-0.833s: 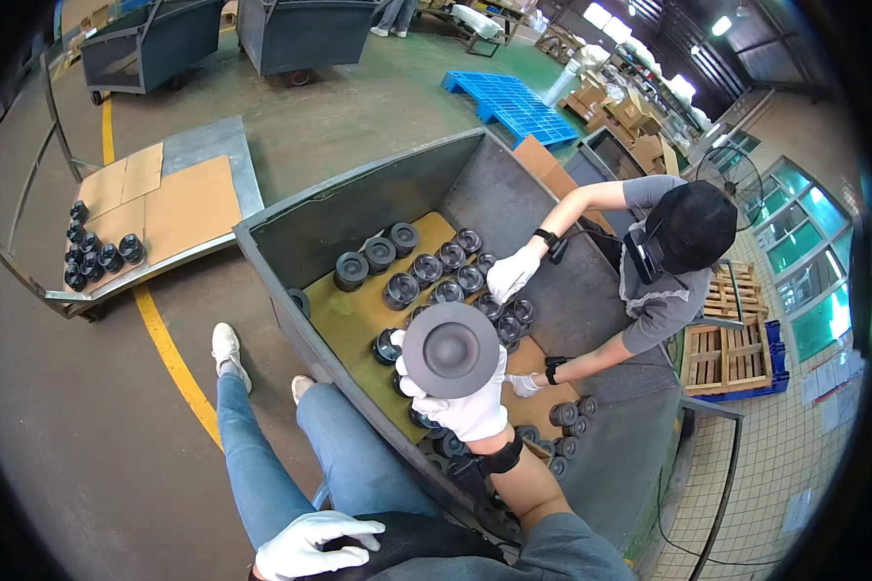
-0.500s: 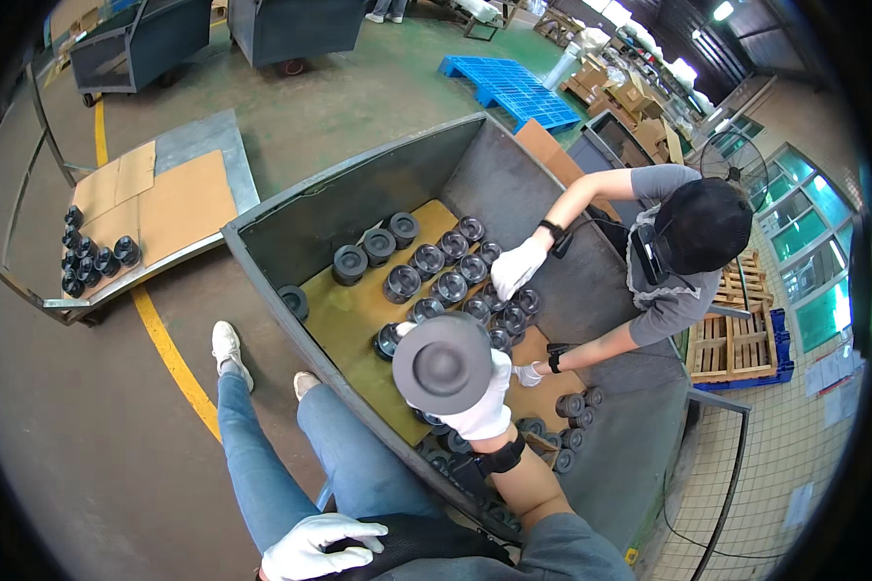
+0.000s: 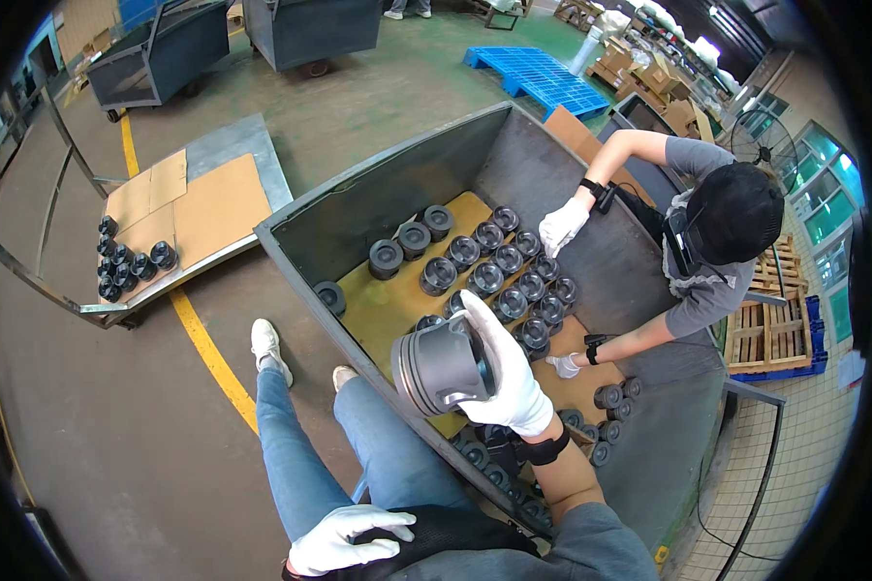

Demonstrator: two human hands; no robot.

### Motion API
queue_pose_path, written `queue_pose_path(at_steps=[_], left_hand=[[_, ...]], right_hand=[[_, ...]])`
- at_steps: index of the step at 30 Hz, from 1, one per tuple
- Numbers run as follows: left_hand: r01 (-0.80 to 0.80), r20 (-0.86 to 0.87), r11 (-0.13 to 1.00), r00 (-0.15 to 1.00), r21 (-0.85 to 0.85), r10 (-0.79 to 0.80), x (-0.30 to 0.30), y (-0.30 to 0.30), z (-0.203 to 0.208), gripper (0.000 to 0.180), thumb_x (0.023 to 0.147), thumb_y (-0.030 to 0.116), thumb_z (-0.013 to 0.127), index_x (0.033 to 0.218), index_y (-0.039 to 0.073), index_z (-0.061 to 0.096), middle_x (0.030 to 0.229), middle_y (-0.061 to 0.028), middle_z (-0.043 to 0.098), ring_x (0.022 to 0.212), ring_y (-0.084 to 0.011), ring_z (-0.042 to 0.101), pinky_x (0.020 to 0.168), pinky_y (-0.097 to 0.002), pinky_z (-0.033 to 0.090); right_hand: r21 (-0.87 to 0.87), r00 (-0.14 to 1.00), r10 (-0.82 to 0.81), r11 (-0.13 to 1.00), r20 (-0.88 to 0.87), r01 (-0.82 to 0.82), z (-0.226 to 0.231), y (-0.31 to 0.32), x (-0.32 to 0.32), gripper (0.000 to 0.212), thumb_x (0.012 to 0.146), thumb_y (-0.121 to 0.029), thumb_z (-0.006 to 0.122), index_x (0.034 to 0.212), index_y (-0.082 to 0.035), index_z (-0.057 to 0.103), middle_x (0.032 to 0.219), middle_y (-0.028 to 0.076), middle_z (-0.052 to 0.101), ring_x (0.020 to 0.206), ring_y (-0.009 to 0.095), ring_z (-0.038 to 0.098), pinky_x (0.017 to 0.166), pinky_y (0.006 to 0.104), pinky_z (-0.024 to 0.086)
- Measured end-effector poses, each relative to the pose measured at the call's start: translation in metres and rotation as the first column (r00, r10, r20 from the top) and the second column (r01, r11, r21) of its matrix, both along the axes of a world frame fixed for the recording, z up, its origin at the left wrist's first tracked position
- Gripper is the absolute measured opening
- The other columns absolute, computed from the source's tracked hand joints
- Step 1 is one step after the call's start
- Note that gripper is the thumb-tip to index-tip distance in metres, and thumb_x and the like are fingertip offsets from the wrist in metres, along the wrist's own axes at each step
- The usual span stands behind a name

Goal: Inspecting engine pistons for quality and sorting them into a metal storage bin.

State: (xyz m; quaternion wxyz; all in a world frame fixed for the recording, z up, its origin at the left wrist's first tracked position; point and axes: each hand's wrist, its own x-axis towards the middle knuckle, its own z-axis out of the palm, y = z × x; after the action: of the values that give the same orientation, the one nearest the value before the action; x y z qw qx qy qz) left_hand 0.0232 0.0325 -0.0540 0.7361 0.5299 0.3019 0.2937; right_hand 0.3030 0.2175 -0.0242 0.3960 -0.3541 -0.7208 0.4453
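A dark grey engine piston (image 3: 426, 373) is gripped in my white-gloved right hand (image 3: 512, 382), lying on its side above the near edge of a big grey metal bin (image 3: 383, 184). Its ringed end points left, and my fingers wrap around the skirt. My left hand (image 3: 352, 539), also gloved, rests by my waist with fingers spread, holding nothing. Inside the bin, several pistons (image 3: 486, 281) stand in rows on a yellowish sheet (image 3: 368, 334). More pistons (image 3: 610, 397) sit lower down at the right, partly hidden by my forearm.
Across the bin a co-worker (image 3: 712, 232) leans in, one gloved hand (image 3: 562, 228) over the pistons, the other (image 3: 564, 365) lower down. At left stands a flat cart (image 3: 228, 198) with cardboard and several pistons (image 3: 123, 266). A blue pallet (image 3: 538, 77) and wooden pallets (image 3: 767, 334) lie beyond.
My right hand has turned the piston from its round end facing up to its side. The co-worker's upper hand has lifted back from the pistons. The whole view has shifted somewhat.
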Motion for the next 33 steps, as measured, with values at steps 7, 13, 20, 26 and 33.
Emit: queue_pose_path(at_steps=[7,13,20,26,33], left_hand=[[-0.008,0.058,0.999,0.998,0.046,0.005,-0.001,-0.007,0.001,0.044,0.093,0.011,0.073,0.134,0.002,0.061,0.112,-0.0119,0.072,0.1,-0.0219,0.067,0.09,-0.0337,0.05],[-0.101,0.021,0.991,0.995,0.084,0.1,-0.008,-0.004,0.008,0.04,0.092,0.011,0.074,0.129,0.0,0.064,0.107,-0.0096,0.073,0.086,-0.0145,0.067,0.076,-0.0275,0.053],[-0.58,0.138,0.789,0.781,-0.202,0.61,-0.01,0.026,0.032,0.109,0.069,0.012,0.092,0.157,0.011,0.027,0.146,-0.0151,0.044,0.121,-0.0246,0.054,0.097,-0.0393,0.05],[-0.651,0.229,0.728,0.691,-0.214,0.685,0.022,0.041,0.05,0.115,0.069,0.008,0.091,0.158,0.007,0.018,0.154,-0.0139,0.036,0.14,-0.025,0.041,0.114,-0.0411,0.038],[-0.737,0.225,0.665,0.632,-0.12,0.742,0.02,0.028,0.05,0.1,0.07,0.006,0.09,0.15,0.005,0.031,0.148,-0.0123,0.042,0.136,-0.0239,0.046,0.111,-0.0402,0.042]], right_hand=[[0.102,1.0,-0.006,0.995,0.028,0.003,0.003,-0.001,-0.007,0.098,0.065,-0.014,0.081,0.15,0.006,0.036,0.152,0.021,0.043,0.138,0.032,0.047,0.116,0.0385,0.034],[0.096,0.999,0.053,0.994,0.003,-0.053,0.004,-0.006,-0.016,0.095,0.065,-0.014,0.08,0.148,0.008,0.039,0.151,0.022,0.046,0.138,0.034,0.047,0.116,0.0389,0.035],[-0.068,0.976,0.202,0.976,-0.077,-0.208,0.02,-0.022,-0.045,0.098,0.07,-0.029,0.08,0.149,0.009,0.037,0.156,0.021,0.04,0.143,0.029,0.042,0.119,0.0377,0.029],[-0.035,0.941,0.338,0.941,0.014,-0.337,0.033,-0.033,-0.073,0.094,0.07,-0.028,0.08,0.147,0.009,0.041,0.148,0.021,0.048,0.135,0.028,0.05,0.115,0.0373,0.035],[-0.034,0.923,0.372,0.926,-0.102,-0.377,0.03,-0.039,-0.089,0.09,0.065,-0.014,0.073,0.148,0.001,0.043,0.126,0.019,0.06,0.116,0.031,0.06,0.104,0.0381,0.044]])
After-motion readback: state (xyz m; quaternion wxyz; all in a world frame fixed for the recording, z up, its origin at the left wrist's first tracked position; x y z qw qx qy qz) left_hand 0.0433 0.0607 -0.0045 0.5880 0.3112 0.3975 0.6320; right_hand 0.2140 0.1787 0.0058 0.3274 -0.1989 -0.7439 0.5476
